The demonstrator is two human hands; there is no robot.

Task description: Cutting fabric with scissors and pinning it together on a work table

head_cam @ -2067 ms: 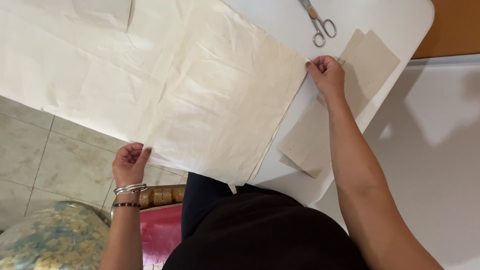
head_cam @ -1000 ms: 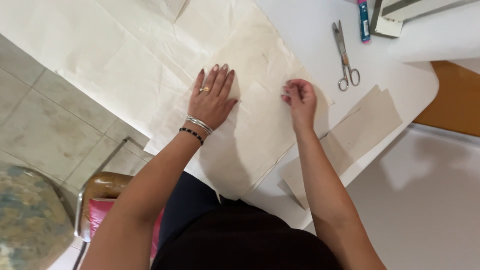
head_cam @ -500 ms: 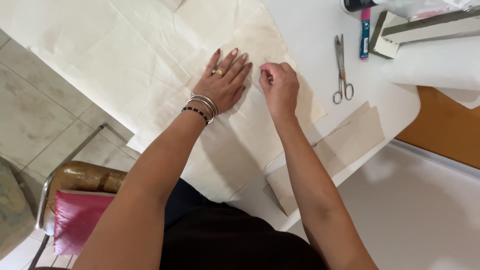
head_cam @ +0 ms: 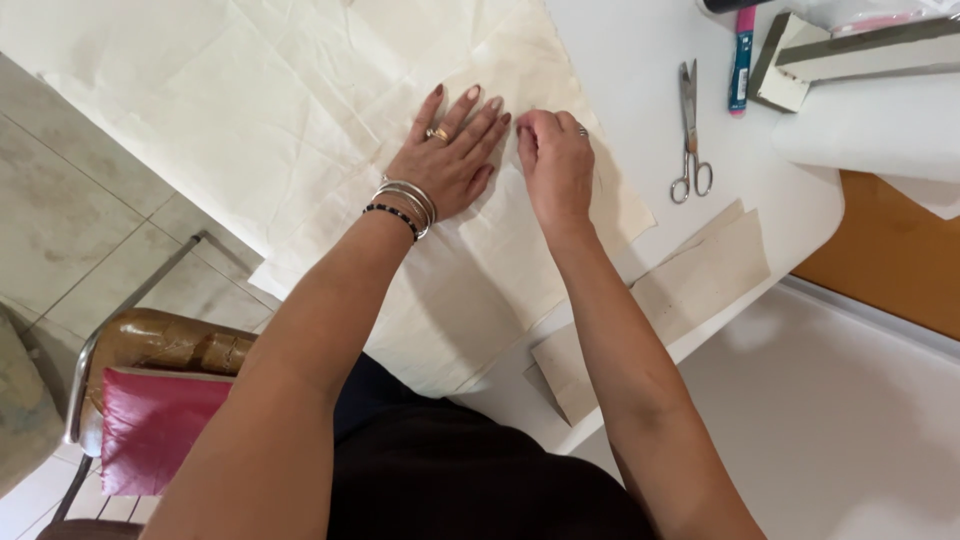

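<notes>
The cream cloth (head_cam: pixel 300 110) lies spread flat over the white surface (head_cam: pixel 640 60), creased with fold lines, its near-left part hanging past the surface's edge. A smaller folded layer of the same cloth lies on top, its right edge running diagonally just left of the steel scissors (head_cam: pixel 689 130). The left hand (head_cam: pixel 448 160) presses flat on it, fingers spread; the right hand (head_cam: pixel 555 165) beside it pinches the cloth with curled fingers.

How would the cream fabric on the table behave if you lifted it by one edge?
The cream fabric would probably flop: it shows creases and drapes over the table edge. It looks thin, so likely light. It may slide when pushed; the left hand lies flat on it.
</notes>
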